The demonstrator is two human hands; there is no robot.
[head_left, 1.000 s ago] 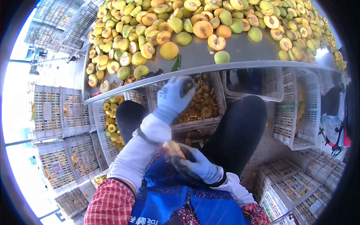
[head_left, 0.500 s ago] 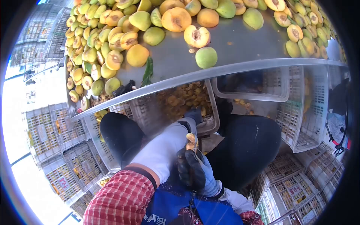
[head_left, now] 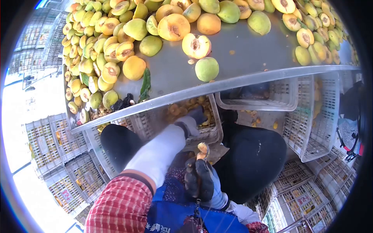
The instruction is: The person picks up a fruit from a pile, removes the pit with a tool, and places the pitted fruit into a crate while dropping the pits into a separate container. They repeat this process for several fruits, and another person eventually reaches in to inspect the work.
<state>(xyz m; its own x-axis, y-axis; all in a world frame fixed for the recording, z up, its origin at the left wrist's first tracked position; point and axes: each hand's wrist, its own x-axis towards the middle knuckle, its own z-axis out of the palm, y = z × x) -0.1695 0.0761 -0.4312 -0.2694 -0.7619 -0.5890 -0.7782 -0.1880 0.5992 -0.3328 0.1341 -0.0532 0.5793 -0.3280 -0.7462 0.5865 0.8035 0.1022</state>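
Observation:
My left hand (head_left: 197, 115), in a dark glove, reaches into a crate (head_left: 217, 128) of cut fruit pieces below the metal table. It is blurred and partly hidden, so its fingers and any hold cannot be made out. My right hand (head_left: 200, 179), in a black and blue glove, is closed in front of my blue apron (head_left: 186, 217). A small tan tip (head_left: 202, 150) sticks up from it; what it holds is unclear. Above, a halved fruit (head_left: 196, 46) and a green fruit (head_left: 207, 69) lie on the metal table (head_left: 248, 54).
Piles of halved fruit (head_left: 136, 29) cover the table's left and far parts, with more at the right (head_left: 311, 44). A green leaf (head_left: 145, 84) lies near the rim. Under and beside the table stand plastic crates (head_left: 326, 112), some stacked (head_left: 58, 143). My knees (head_left: 252, 159) are below the edge.
My left hand has drawn back slightly within the crate area. The tan tip at my right hand now points more upright. The view has shifted, moving the table's fruit left and down.

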